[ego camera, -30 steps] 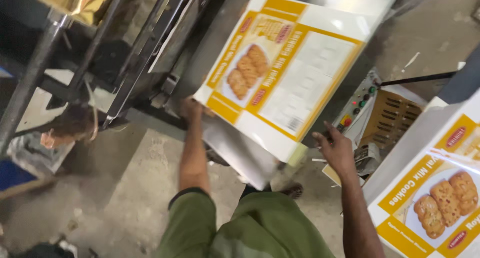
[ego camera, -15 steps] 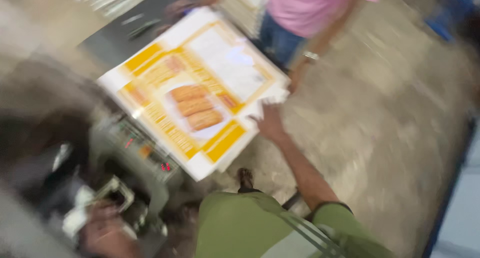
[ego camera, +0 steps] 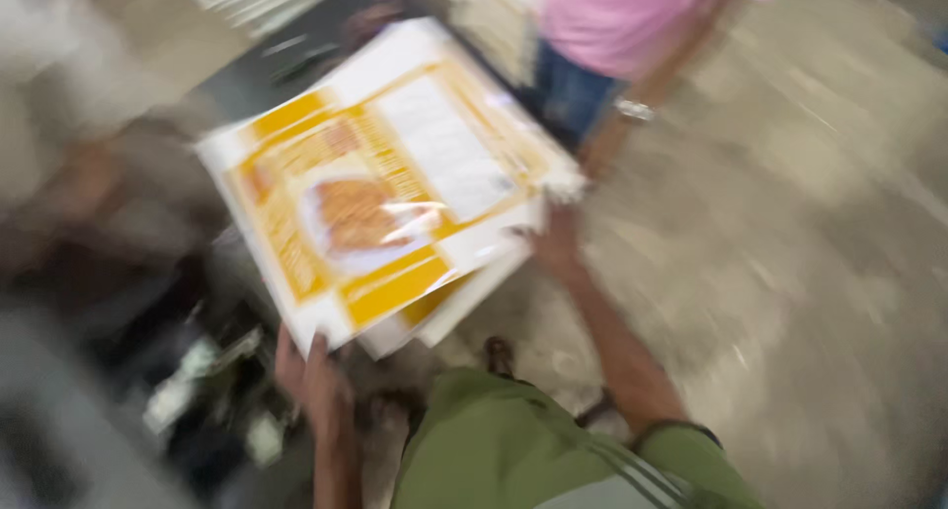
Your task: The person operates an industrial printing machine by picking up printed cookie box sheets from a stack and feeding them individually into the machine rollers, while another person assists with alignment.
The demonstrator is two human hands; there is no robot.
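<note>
I hold a stack of flat printed cartons, white and yellow with a picture of biscuits, out in front of me. My left hand grips the stack's near left corner from below. My right hand holds its right edge. The sheets are tilted and the whole view is blurred by motion. My green trousers show under the stack.
Another person in a pink shirt and blue trousers stands close behind the stack, with a wristwatch on one arm. A dark machine sits low at the left. Concrete floor spreads to the right.
The view has swung from the machine towards the person in pink. The carton stack has stayed in both hands and now sits closer, with my left hand visible under its corner.
</note>
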